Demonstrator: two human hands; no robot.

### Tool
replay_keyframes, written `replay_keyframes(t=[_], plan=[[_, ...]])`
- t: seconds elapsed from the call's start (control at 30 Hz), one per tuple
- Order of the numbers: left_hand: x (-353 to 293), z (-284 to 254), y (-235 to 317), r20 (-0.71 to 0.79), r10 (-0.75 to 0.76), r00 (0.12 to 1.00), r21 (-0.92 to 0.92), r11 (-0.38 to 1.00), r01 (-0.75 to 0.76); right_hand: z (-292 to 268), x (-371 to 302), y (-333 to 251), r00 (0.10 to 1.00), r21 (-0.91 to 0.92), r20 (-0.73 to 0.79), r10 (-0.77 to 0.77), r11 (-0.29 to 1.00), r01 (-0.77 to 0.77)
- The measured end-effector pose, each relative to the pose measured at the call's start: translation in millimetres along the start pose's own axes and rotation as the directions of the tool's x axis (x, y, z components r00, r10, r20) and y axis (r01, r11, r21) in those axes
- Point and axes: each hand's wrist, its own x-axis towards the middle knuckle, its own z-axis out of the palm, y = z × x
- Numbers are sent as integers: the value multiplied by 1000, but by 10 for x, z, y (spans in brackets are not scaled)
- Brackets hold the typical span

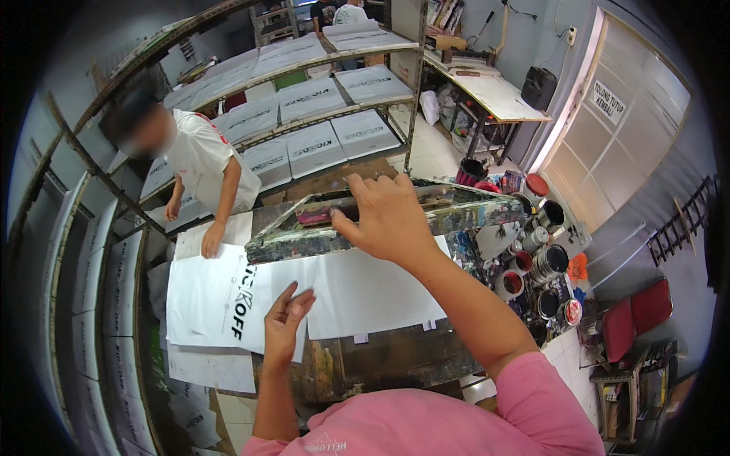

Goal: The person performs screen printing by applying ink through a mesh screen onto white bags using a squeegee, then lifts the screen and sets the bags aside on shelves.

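Remotely I have my right grip point(384, 215) clasping the stained frame point(468, 217) at 12 o'clock, seemingly to hold it clear of the white sheet point(365, 292), while my left grip point(284, 323), loosely spread and empty, hovers at 7 o'clock

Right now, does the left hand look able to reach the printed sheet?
Probably yes: the left hand looks empty and is close to the printed sheet, with nothing visible between them. A co-worker's hand is on the far side, but seems out of the way.
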Motion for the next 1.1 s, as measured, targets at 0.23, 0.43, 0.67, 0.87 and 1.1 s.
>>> replay_keyframes(t=[0.23,0.43,0.67,0.87,1.1], plan=[[-474,247,339,-35,-380,924,-725,646,239,122,-1230,-323,972,-30,231,-37,999,45],[-1018,36,-961,-102,-630,770,-554,679,482,800,-2498,-139,844,140,530,-79,990,5],[-1010,-302,-2079,-39,-774,632,-593,527,608,1350,-3210,-225,745,169,667,-36,980,-104],[-965,-351,-2253,-70,-838,542,-582,475,660,1864,-3153,-55,844,160,530,-80,987,-7],[-787,-278,-1936,-37,-870,491,-595,414,689,2981,-1882,731,880,101,475,-30,995,-21]])
